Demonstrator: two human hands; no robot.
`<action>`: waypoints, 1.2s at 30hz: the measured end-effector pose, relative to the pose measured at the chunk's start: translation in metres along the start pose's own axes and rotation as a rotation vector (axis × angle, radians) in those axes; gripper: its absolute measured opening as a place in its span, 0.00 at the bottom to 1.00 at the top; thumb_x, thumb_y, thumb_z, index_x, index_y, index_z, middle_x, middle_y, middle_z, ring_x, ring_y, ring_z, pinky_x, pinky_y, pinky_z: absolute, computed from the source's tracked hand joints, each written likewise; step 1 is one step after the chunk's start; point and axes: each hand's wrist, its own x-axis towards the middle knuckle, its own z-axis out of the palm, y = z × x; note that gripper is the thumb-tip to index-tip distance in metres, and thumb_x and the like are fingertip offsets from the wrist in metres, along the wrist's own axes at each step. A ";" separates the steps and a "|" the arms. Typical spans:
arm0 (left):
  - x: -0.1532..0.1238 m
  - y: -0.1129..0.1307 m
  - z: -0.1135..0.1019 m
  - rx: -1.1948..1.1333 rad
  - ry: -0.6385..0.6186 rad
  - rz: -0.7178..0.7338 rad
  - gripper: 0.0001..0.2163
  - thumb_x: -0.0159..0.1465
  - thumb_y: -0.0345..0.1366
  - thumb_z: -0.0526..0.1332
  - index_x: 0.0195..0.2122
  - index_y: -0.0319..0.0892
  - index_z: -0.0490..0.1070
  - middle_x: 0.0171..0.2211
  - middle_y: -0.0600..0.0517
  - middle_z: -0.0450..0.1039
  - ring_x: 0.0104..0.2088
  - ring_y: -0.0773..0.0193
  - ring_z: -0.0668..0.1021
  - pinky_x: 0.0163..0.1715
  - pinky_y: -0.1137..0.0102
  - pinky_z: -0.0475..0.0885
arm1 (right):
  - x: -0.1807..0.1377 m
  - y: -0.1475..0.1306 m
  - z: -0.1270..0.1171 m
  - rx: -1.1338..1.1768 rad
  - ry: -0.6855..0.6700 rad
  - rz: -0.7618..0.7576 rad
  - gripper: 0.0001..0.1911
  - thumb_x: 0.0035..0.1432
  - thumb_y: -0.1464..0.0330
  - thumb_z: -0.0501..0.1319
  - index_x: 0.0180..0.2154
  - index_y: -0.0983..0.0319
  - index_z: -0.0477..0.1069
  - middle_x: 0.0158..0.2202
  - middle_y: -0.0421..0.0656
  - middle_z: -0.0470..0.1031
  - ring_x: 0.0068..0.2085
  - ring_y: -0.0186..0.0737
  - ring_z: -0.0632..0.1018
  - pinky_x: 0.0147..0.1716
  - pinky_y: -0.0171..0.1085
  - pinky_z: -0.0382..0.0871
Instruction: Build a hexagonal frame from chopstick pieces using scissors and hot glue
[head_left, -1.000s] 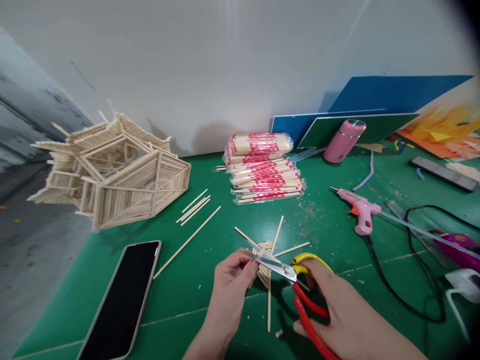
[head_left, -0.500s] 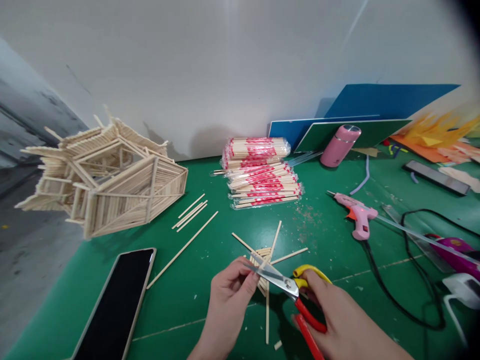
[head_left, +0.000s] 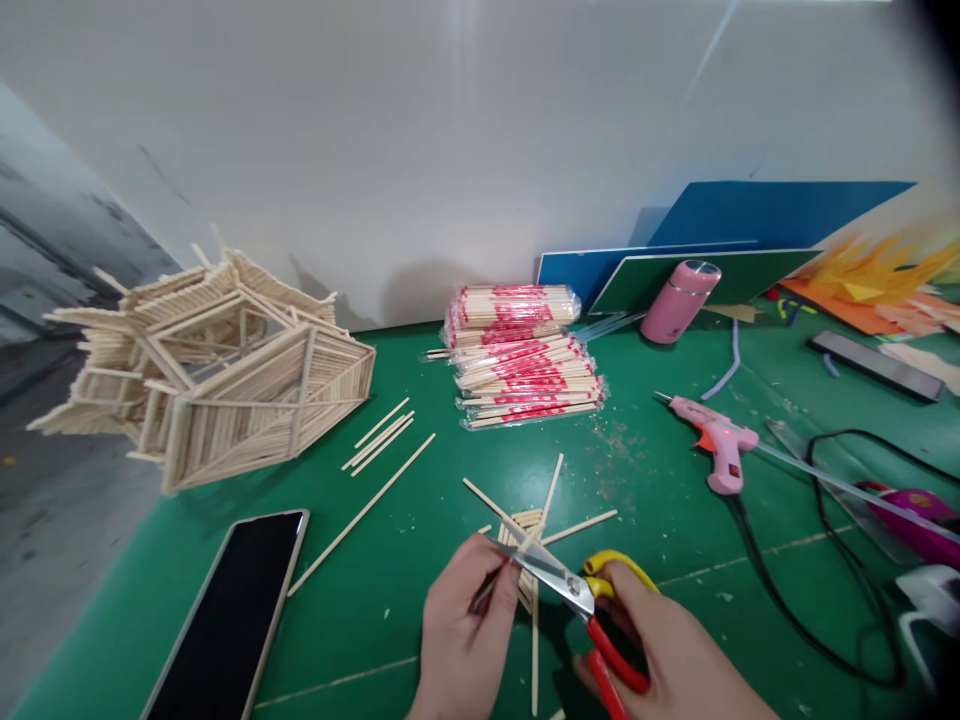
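Observation:
My left hand is closed in a pinch on a thin wooden stick, which lies between the blades of the scissors. My right hand grips those scissors by their red and yellow handles; the blades are parted and point left, toward my left fingertips. Under the blades lies a star-like frame of wooden sticks, partly hidden by my left hand and the scissors. To the left, several short loose sticks and one longer stick lie on the green table.
A large stick-built model stands at the left, behind a phone. Wrapped chopsticks are piled at the back. Rightward are a pink glue gun with its cord, a pink bottle, boards and a grey bar.
The whole scene sits slightly lower in view. My left hand has shifted a little to the right and turned slightly. The scissors remain around the stick, with their blades parted.

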 end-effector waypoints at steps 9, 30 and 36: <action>0.008 0.011 -0.006 -0.228 -0.167 -0.110 0.05 0.56 0.32 0.57 0.26 0.39 0.71 0.25 0.52 0.69 0.26 0.69 0.71 0.26 0.78 0.66 | -0.004 -0.002 -0.009 0.004 -0.004 -0.005 0.22 0.40 0.64 0.62 0.38 0.59 0.58 0.32 0.40 0.73 0.30 0.36 0.73 0.28 0.30 0.64; -0.004 0.005 0.001 0.256 -0.011 0.243 0.06 0.56 0.27 0.53 0.28 0.41 0.67 0.26 0.53 0.69 0.24 0.70 0.72 0.24 0.78 0.67 | 0.000 0.001 0.000 -0.031 0.172 -0.100 0.12 0.44 0.67 0.59 0.33 0.59 0.59 0.29 0.38 0.69 0.27 0.34 0.69 0.28 0.31 0.63; -0.008 0.004 0.003 0.339 0.099 0.211 0.05 0.56 0.29 0.54 0.31 0.41 0.68 0.27 0.51 0.71 0.24 0.68 0.73 0.22 0.77 0.67 | 0.003 0.003 0.003 -0.030 0.205 -0.022 0.17 0.42 0.65 0.61 0.36 0.60 0.59 0.28 0.39 0.69 0.28 0.35 0.69 0.28 0.33 0.63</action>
